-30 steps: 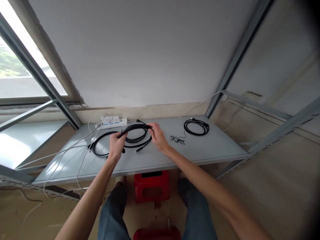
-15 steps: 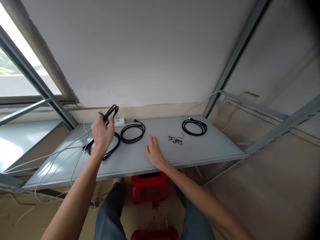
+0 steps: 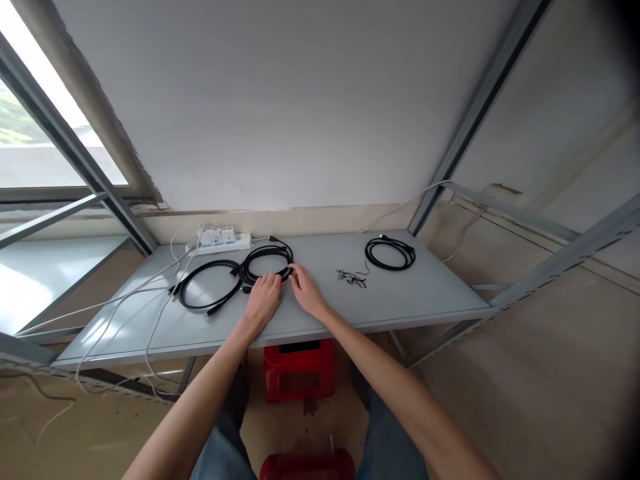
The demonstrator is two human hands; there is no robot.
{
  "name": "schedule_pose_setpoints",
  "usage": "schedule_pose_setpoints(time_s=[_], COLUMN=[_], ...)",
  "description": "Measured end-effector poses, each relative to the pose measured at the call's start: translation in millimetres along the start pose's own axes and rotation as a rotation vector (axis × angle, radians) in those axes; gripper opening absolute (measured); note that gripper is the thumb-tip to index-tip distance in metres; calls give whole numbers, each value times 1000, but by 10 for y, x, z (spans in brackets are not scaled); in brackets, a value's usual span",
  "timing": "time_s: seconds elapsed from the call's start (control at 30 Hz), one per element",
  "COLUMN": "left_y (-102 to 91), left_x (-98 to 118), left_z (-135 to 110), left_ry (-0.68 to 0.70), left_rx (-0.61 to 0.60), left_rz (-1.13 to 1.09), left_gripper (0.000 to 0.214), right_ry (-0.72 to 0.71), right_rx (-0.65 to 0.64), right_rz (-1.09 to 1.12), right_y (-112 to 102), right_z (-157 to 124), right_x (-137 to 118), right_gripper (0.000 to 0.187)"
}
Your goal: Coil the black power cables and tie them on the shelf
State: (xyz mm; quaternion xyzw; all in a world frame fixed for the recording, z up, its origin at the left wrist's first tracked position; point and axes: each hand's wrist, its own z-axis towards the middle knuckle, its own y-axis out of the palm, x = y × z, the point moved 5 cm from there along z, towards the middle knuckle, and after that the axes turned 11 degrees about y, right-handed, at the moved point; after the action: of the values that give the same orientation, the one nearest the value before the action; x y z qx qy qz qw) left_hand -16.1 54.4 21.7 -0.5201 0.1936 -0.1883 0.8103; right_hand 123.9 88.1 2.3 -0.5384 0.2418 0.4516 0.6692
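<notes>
Three black cable coils lie on the grey metal shelf. My left hand and my right hand meet at the near edge of the middle cable coil, fingertips on its strands. The left cable coil lies just left of it, with loose plug ends beside my left hand. The right cable coil lies apart, far right.
A small heap of black twist ties lies right of my right hand. A white power strip with white leads sits at the back left. Slanted steel braces flank the shelf. A red stool stands under it, by my knees.
My left hand, raised with a bunched black cable half a second ago, has come down to the middle coil without it. My right hand slid forward from the shelf to the same coil.
</notes>
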Motion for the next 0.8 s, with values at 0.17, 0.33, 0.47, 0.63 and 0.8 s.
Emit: schedule_pose_setpoints(time_s=[0.17,0.33,0.47,0.63,0.8], left_y=[62,99,86,45,52], left_x=[-35,-96,-108,-100,-112], left_z=[-33,-49,-33,-24,-24], left_ry=[-77,-108,-124,-151,-152], left_rx=[-37,-86,-73,-56,-41], left_rz=[-143,-209,-256,-294,-310], left_gripper=[33,26,22,23,23], right_ry=[-84,-137,-148,-119,-127], right_rx=[-49,-33,-23,-44,-15], right_rz=[-138,-358,-445,-529,-537], right_y=[46,62,72,78,74], right_z=[-47,-156,-183,-200,-206], right_x=[-148,-265,-291,-271,-270], right_gripper=[33,27,23,30,36])
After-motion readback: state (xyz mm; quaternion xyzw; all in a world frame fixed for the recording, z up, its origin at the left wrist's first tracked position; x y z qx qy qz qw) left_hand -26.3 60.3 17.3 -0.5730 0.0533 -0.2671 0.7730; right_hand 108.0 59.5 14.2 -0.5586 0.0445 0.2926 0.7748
